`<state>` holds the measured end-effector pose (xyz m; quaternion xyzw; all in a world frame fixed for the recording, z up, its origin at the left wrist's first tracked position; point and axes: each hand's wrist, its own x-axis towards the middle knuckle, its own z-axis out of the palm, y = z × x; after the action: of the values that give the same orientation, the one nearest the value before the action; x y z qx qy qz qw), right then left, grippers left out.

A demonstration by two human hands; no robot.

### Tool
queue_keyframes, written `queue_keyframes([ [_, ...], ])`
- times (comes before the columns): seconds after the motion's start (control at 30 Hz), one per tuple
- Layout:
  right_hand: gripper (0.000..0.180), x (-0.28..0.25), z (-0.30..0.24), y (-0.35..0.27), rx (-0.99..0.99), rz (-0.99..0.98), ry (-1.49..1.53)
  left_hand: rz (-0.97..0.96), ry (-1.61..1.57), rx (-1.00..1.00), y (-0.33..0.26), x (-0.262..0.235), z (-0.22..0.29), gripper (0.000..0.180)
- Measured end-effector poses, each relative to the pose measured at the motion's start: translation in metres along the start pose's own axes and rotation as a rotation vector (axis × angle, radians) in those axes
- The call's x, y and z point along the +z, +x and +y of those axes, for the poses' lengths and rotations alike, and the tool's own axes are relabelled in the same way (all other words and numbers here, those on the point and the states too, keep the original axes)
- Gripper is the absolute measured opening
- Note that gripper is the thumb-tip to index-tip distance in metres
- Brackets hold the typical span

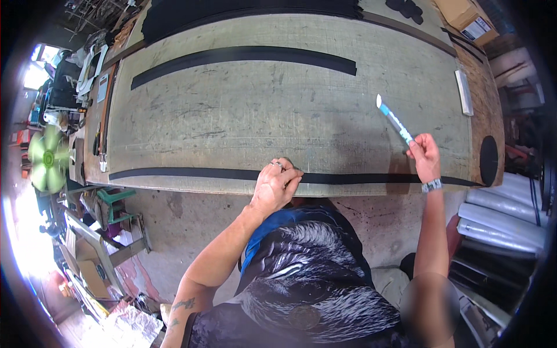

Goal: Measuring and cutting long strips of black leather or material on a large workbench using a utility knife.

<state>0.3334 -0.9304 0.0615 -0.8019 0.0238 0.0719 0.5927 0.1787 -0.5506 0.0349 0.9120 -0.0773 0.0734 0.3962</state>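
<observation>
A long narrow black strip (354, 178) lies along the near edge of the worktable. On top of it rests my left hand (277, 184), fingers curled and pressed together; anything between them is hidden. My right hand (425, 155) is raised at the right, above the table, closed around the lower end of a slim white-and-blue stick-like tool (397, 124). The tool tilts up and to the left, and its pale rounded tip touches nothing that I can make out. Farther back, a wider black strip (243, 54) lies in a curve.
The worn grey-green worktable (232, 116) spans the view. A black cloth pile (249, 8) lies at its far edge, a white block (463, 93) at right, a black oval piece (488, 159) beyond. A green fan (49, 159) stands left; silvery rolls (505, 206) lie at lower right.
</observation>
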Motion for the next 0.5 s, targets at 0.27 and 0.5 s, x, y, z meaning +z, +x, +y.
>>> queue_keyframes([
  [0.27, 0.01, 0.026, -0.062, -0.031, 0.017, 0.041, -0.206, 0.031, -0.009, 0.057, -0.002, 0.004, -0.001, 0.014],
  [0.5, 0.02, 0.097, -0.051, -0.009, -0.042, 0.147, -0.26, 0.027, 0.005, 0.059, -0.002, 0.006, -0.003, 0.014],
])
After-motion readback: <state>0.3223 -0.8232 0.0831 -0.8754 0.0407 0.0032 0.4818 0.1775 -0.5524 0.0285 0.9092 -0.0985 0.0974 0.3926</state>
